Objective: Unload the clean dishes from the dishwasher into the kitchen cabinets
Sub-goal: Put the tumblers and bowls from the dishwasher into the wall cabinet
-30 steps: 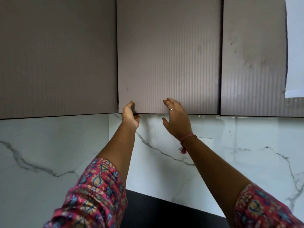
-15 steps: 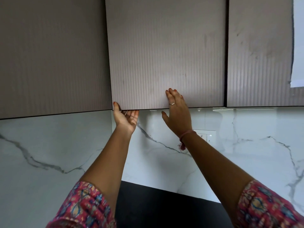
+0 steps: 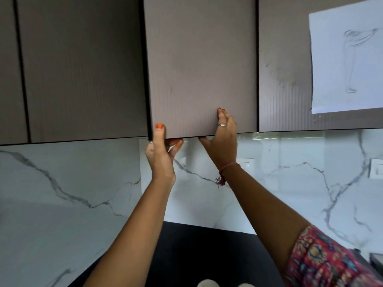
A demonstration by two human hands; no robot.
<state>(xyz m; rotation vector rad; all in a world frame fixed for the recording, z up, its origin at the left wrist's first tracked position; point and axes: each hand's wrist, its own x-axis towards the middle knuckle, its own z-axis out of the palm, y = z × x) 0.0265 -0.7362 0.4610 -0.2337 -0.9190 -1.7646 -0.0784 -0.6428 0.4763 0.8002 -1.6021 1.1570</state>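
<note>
White marble-veined wall behind, black tabletop below, pencil sketch on paper stuck up right, white switch plate far right.

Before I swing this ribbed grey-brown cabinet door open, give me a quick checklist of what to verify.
1. Left hand grips the ribbed grey-brown cabinet door at its bottom left corner, thumb on the front: ok.
2. Right hand holds the bottom edge, fingers flat on the face: ok.
3. Door cracked open at its left edge: ok.
4. White paper sketch taped on the neighbouring door, outside the swing: ok.
5. Shelf space inside: cannot tell.
6. Dishes ready to load: cannot tell.
</note>
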